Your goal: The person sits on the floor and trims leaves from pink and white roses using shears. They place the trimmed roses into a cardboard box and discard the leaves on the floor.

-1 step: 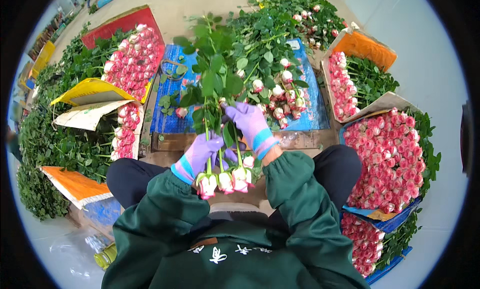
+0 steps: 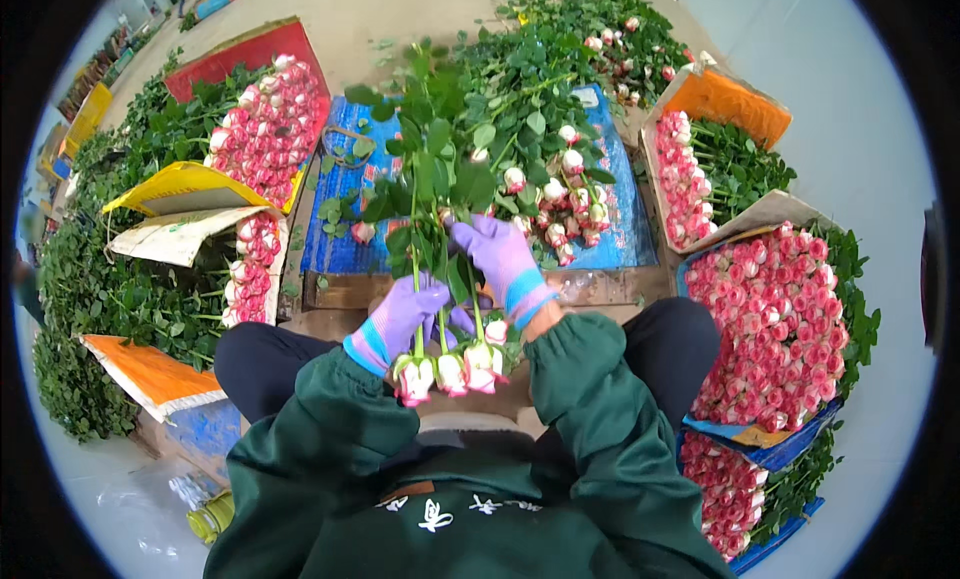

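Several pink-and-white roses (image 2: pixel 482 367) hang heads down in front of me, with leafy stems (image 2: pixel 430 169) rising past my hands. My left hand (image 2: pixel 408 314), in a purple glove, is closed round the stems just above the blooms. Higher up, my right hand (image 2: pixel 495 257), gloved the same way, has its fingers closed at the stems and leaves; leaves partly hide its fingertips. Beyond them, a pile of loose roses (image 2: pixel 575 194) lies on a blue sheet (image 2: pixel 340 229) with its blooms toward me.
At left, rose bundles (image 2: pixel 265 129) lie between red, yellow and orange-faced boards (image 2: pixel 150 369). On the right are more packed roses (image 2: pixel 770 319) and an orange-faced board (image 2: pixel 735 109). A wooden edge (image 2: pixel 350 291) borders the blue sheet. Clear plastic and a yellow-green object (image 2: pixel 210 517) lie lower left.
The whole picture has shifted slightly. Both hands keep nearly the same grip on the roses, and the leafy tops have swayed a little.
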The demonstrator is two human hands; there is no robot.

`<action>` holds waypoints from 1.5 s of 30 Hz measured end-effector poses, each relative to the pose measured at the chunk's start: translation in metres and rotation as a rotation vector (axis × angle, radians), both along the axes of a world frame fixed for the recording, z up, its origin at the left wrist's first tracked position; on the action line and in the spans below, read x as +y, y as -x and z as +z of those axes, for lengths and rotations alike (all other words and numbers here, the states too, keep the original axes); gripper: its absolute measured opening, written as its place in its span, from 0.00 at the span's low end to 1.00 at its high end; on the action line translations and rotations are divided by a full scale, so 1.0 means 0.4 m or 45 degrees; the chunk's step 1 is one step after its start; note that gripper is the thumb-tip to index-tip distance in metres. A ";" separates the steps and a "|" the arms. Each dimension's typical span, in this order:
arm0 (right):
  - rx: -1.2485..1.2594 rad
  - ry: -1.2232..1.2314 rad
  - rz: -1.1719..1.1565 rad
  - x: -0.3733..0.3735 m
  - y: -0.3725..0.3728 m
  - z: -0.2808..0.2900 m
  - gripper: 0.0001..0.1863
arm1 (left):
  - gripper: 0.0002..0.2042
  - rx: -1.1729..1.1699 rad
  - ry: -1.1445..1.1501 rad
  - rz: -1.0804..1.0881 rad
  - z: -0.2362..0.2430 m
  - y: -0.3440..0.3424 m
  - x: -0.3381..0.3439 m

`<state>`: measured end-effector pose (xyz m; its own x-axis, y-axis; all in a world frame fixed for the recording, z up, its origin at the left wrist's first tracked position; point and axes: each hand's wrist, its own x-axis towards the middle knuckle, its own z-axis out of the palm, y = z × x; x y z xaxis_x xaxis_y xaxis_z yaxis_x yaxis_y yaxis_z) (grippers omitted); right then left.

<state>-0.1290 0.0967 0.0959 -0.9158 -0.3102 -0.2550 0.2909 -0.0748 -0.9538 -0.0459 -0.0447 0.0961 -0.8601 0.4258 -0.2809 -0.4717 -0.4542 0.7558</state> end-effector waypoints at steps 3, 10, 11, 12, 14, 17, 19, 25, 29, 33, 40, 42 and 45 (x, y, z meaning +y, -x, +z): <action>0.180 -0.132 -0.125 0.013 -0.030 -0.053 0.14 | 0.15 -0.112 0.281 0.033 -0.017 -0.009 0.030; -0.183 0.758 0.206 0.086 -0.087 -0.115 0.20 | 0.05 0.026 0.666 0.102 -0.117 -0.048 0.086; -0.097 0.775 0.318 0.107 -0.089 -0.136 0.21 | 0.06 0.012 0.733 0.061 -0.124 -0.051 0.095; -0.227 0.844 0.359 0.107 -0.093 -0.154 0.21 | 0.07 0.200 0.818 0.122 -0.155 -0.065 0.090; -0.410 0.758 0.345 0.097 -0.111 -0.156 0.22 | 0.09 0.332 1.001 0.198 -0.289 -0.091 0.073; -0.244 0.505 0.562 0.144 -0.107 -0.133 0.19 | 0.13 0.192 1.116 0.169 -0.340 -0.103 0.067; 0.006 0.230 0.698 0.156 -0.111 -0.106 0.19 | 0.14 0.437 1.086 0.179 -0.261 -0.096 0.081; 0.404 -0.017 0.561 0.160 -0.143 -0.120 0.13 | 0.09 0.021 0.678 -0.081 -0.155 -0.093 0.092; 0.424 -0.331 0.463 0.135 -0.162 -0.034 0.12 | 0.10 0.208 0.795 -0.208 -0.086 -0.076 0.079; 0.389 0.307 0.179 0.173 -0.186 0.047 0.09 | 0.09 0.305 0.465 -0.022 -0.040 -0.042 0.134; 0.299 0.325 -0.312 0.347 -0.140 0.171 0.05 | 0.14 0.359 0.349 -0.477 0.158 0.090 0.328; 0.441 0.362 -0.483 0.427 -0.119 0.220 0.04 | 0.18 0.388 0.668 -0.551 0.235 0.120 0.375; 0.789 0.189 -0.699 0.618 -0.102 0.324 0.04 | 0.25 0.484 0.471 -0.352 0.311 0.165 0.415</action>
<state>-0.0882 0.3440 0.2255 -0.9073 0.2294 0.3523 -0.3967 -0.1900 -0.8981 -0.1119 0.1214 0.2207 -0.8008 0.5806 -0.1473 -0.2002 -0.0277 0.9794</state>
